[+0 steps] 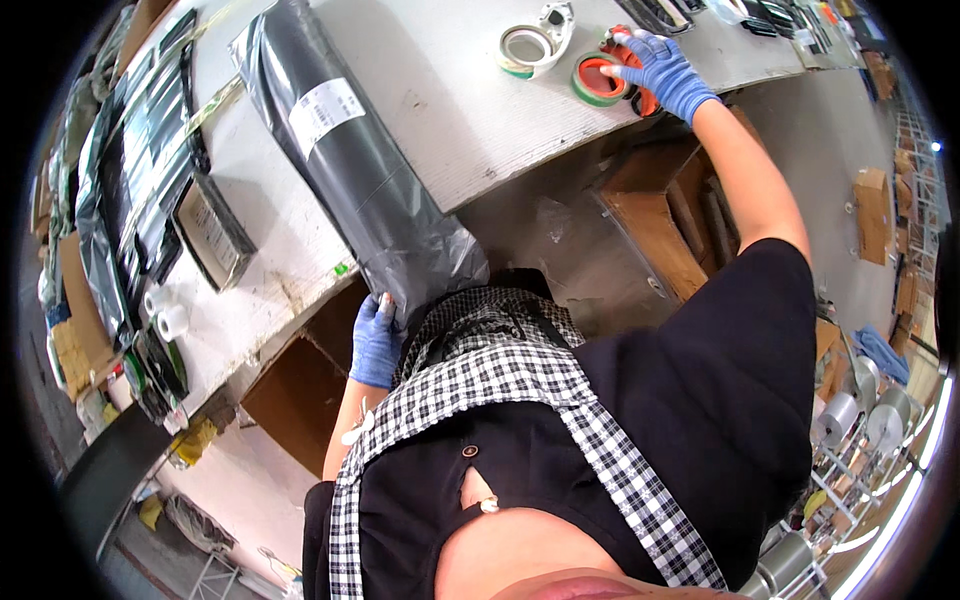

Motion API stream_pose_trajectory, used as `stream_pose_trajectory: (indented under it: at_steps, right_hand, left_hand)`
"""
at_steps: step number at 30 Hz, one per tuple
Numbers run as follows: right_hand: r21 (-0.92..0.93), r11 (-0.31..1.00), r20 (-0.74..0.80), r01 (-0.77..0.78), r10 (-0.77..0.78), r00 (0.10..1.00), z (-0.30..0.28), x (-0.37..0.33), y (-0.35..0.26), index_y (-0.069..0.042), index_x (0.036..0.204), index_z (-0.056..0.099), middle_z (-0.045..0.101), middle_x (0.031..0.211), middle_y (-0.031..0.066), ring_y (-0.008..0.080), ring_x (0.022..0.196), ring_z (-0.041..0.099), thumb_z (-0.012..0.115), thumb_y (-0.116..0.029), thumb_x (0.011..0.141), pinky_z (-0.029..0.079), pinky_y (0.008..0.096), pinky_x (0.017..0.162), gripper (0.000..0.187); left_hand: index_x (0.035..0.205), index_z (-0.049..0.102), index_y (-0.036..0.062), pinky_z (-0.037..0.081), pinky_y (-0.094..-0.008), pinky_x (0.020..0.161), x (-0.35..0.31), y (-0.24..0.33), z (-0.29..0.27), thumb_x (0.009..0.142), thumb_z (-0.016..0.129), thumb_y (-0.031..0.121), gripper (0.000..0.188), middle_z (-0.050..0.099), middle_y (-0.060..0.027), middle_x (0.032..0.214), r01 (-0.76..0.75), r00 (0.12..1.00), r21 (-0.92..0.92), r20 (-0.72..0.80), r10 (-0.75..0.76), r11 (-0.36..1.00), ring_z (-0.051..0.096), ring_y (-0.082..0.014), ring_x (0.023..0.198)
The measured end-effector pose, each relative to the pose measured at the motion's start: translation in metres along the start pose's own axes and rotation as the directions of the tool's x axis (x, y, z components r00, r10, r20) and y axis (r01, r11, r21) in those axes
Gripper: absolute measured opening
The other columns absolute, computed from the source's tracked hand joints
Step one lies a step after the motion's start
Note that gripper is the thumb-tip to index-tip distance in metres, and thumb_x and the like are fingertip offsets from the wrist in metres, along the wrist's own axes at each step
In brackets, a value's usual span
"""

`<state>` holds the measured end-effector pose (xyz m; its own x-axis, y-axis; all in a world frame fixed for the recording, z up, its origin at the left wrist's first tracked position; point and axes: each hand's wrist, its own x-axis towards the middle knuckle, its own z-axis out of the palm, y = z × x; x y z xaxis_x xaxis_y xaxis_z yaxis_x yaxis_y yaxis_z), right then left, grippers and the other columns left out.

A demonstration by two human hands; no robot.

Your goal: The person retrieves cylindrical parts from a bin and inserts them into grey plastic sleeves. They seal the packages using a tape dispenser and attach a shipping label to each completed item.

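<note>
A long dark roll or bundle in clear plastic wrap (375,190), with a white label, lies slanting across the white table. Its near end sticks out past the front edge toward my apron. My left hand (374,345), in a blue glove, grips the loose plastic at that end; some of its fingers are hidden. To the right, my gloved right hand (668,78) reaches to the table edge, its fingers closed over a red tape dispenser (648,100). The dispenser's green-edged tape roll with an orange core (598,80) shows beside the fingertips. A white tape dispenser (530,45) stands just left of it.
At left on the table (440,90) lie black plastic-wrapped packages (150,150), an open small box (212,232) and small white rolls (170,318). Cardboard boxes (655,205) stand below the table edge. More dark packages (770,15) lie at the far right.
</note>
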<state>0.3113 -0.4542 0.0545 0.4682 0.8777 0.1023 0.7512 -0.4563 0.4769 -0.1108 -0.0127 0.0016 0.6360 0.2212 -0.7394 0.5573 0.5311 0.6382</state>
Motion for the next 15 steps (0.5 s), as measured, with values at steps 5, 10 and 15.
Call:
stream_pose_trajectory:
  at_steps: [5,10,15]
  right_hand:
    - [0.223,0.968,0.048,-0.115,0.107,0.993,0.003,-0.003,-0.018,-0.022,0.115,0.065,0.052,0.133,0.0066,0.0281,0.123,0.047,0.07,-0.028,0.079,0.037,0.0415,0.103,0.037]
    - [0.617,0.736,-0.27,-0.279,0.531,0.803,-0.147,0.014,-0.124,-0.009,0.107,0.067,0.064,0.111,0.0123,0.03,0.104,0.06,0.074,-0.022,0.082,0.048,0.0426,0.09,0.029]
    - [0.735,-0.614,0.517,0.288,0.782,0.348,-0.232,0.044,-0.26,-0.001,0.125,0.054,0.068,0.104,0.0139,0.0235,0.096,0.066,0.056,-0.039,0.096,0.054,0.0387,0.09,0.048]
  left_hand:
    - [0.101,0.061,0.0045,0.043,-0.0228,0.055,-0.012,-0.006,-0.008,0.093,0.067,0.027,0.024,0.061,0.0012,0.078,-0.012,0.995,0.188,0.102,-0.007,0.982,0.053,-0.0075,0.064]
    - [0.123,0.049,0.0004,0.051,-0.0285,0.076,-0.017,0.03,-0.015,0.088,0.069,0.012,0.041,0.057,-0.0065,0.104,-0.6,0.714,0.545,0.036,0.699,0.585,0.055,-0.0117,0.082]
    - [0.136,0.044,0.0007,0.045,-0.0363,0.099,-0.029,0.094,0.025,0.081,0.079,0.028,0.071,0.054,-0.0132,0.123,-0.727,0.625,0.316,0.674,0.395,0.61,0.052,-0.0215,0.118]
